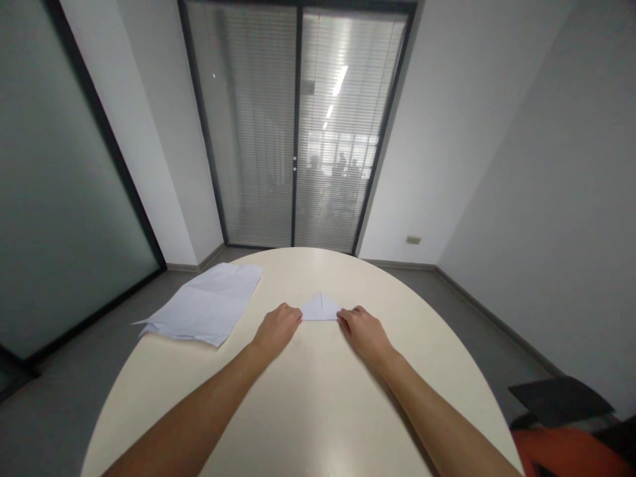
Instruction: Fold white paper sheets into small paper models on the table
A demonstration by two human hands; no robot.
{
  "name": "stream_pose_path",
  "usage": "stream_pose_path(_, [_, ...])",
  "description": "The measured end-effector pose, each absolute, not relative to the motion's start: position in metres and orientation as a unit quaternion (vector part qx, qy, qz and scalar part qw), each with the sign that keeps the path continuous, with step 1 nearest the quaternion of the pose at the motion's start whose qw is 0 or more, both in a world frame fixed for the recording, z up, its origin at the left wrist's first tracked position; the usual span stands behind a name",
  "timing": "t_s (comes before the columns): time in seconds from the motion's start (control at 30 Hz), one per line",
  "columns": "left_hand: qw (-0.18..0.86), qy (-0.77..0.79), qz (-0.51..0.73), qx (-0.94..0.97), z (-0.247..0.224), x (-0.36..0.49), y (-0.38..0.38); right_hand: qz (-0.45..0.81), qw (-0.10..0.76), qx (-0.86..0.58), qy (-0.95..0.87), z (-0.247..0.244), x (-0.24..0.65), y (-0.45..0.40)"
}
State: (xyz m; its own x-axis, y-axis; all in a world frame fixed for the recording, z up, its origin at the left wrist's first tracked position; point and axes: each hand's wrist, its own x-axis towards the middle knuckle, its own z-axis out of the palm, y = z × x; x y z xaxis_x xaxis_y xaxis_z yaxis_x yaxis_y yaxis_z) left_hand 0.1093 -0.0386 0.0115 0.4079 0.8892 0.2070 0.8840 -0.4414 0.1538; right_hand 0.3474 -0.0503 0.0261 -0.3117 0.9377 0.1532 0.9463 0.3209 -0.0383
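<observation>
A small white folded paper (320,309), triangular with its point away from me, lies on the pale round table (308,411). A short crease line runs down from its tip. At its left corner, my left hand (279,328) is closed on the paper, fingers bent together. My right hand (365,331) pinches the right corner in the same way. The fingertips hide both corners of the paper.
Several loose white sheets (203,305) lie at the table's left edge, partly overhanging it. An orange and black chair (571,450) stands at the lower right. Beyond the table is a glass door (248,132) with blinds.
</observation>
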Motion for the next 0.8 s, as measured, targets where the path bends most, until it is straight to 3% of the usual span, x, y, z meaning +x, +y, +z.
stream_pose_path(0.43, [-0.031, 0.535, 0.121, 0.835, 0.0062, 0.109, -0.0377, -0.052, 0.033, -0.568, -0.82, 0.0281, 0.3439, -0.0482])
stream_pose_path(0.67, [-0.051, 0.558, 0.093, 0.823, 0.0095, 0.1109, -0.0402, -0.044, 0.066, -0.593, -0.801, 0.0272, 0.3445, -0.0476])
stream_pose_path(0.8, [-0.051, 0.56, 0.099, 0.821, 0.0104, 0.1109, -0.0404, -0.005, 0.141, -0.608, -0.781, 0.0215, 0.3493, -0.0444])
